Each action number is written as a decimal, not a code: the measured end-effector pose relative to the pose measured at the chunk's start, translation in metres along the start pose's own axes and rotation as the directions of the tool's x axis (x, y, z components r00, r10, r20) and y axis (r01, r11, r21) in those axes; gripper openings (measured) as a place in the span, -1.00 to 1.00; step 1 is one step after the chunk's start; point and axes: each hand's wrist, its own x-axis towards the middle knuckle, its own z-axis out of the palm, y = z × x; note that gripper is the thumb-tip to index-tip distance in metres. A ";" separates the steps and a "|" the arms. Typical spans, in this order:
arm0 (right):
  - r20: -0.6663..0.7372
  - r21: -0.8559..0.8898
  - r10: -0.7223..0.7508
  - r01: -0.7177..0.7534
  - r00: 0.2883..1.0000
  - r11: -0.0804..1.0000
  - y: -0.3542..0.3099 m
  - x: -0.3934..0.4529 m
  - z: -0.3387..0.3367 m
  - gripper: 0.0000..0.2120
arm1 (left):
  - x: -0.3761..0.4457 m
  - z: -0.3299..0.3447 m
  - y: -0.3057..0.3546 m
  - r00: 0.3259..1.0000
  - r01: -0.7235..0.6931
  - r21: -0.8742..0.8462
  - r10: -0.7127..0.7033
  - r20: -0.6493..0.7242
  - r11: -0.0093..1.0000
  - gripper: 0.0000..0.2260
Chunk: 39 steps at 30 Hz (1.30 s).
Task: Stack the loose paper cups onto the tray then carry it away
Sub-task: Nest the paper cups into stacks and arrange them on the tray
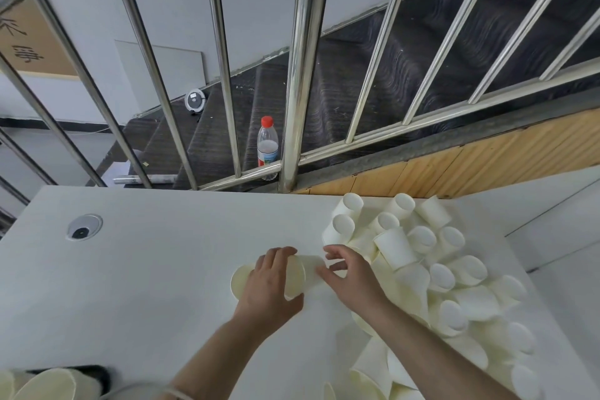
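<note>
A big heap of loose white paper cups [431, 273] covers the right side of the white table [156, 269]. My left hand [269, 282] grips a short nested stack of cups [242, 281] lying on its side, rims facing me. My right hand [349, 273] holds one cup [313, 266] by its base, its mouth against the stack's right end. A dark tray [94, 371] shows at the bottom left edge, with cups [55, 385] lying on it.
A steel railing [297, 75] stands behind the table, with dark stairs [357, 75] beyond it. A plastic bottle with a red cap [268, 146] sits by the railing post. A round cable grommet [84, 227] is set in the table at left.
</note>
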 end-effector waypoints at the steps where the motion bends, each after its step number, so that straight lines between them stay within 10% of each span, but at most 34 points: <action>1: -0.005 0.009 0.007 -0.007 1.000 1.000 -0.001 0.000 0.002 -0.72 | 0.000 0.000 0.000 1.000 -0.003 0.006 0.003 0.005 1.000 -0.37; 13: 0.016 -0.172 0.083 -0.079 0.996 0.982 -0.010 0.005 0.021 -0.84 | 0.002 0.010 -0.006 0.996 -0.068 0.142 0.058 0.071 0.988 -0.30; 23: 0.008 -0.219 0.214 -0.207 0.977 0.954 0.019 0.028 0.030 -0.81 | -0.003 -0.003 -0.027 0.960 0.159 0.423 -0.240 0.146 0.892 -0.35; 27: 0.043 -0.381 0.172 -0.143 0.984 0.913 0.010 0.023 0.031 -0.86 | -0.004 -0.005 -0.030 0.939 0.202 0.399 -0.292 0.179 0.894 -0.37; 33: 0.282 -0.604 0.021 0.161 0.959 0.780 -0.008 0.010 0.034 -0.23 | -0.005 -0.008 -0.032 0.941 0.229 0.314 -0.292 0.170 0.922 -0.42; 39: 0.314 -0.631 0.002 0.208 0.949 0.747 -0.005 0.004 0.043 -0.31 | -0.013 -0.011 -0.029 0.959 0.201 0.272 -0.246 0.143 0.941 -0.41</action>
